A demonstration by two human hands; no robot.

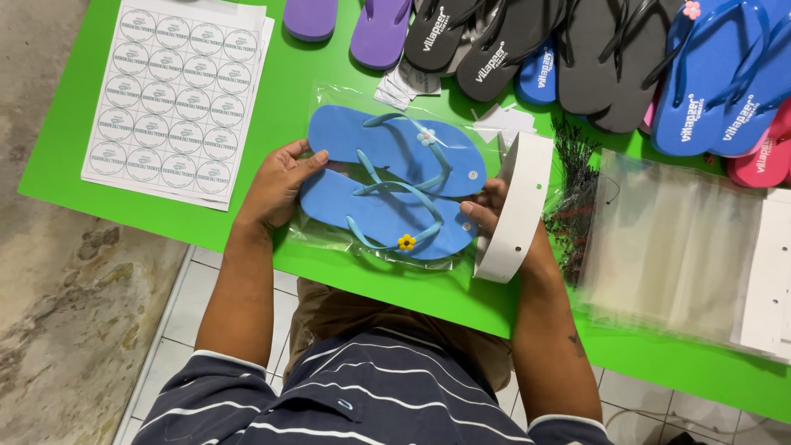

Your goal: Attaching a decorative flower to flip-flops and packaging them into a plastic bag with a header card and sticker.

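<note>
Left hand (276,188) and right hand (488,210) grip opposite ends of bagged blue flip-flops (394,188).

You have a pair of light blue flip-flops (394,185) lying flat, soles down, side by side inside a clear plastic bag (329,235) on the green worktop. Their straps face up; the far one carries a small pale flower (425,137), the near one a yellow flower (406,242). A white cardboard header strip (517,206), curved and punched with small holes, stands at the bag's right end.
</note>
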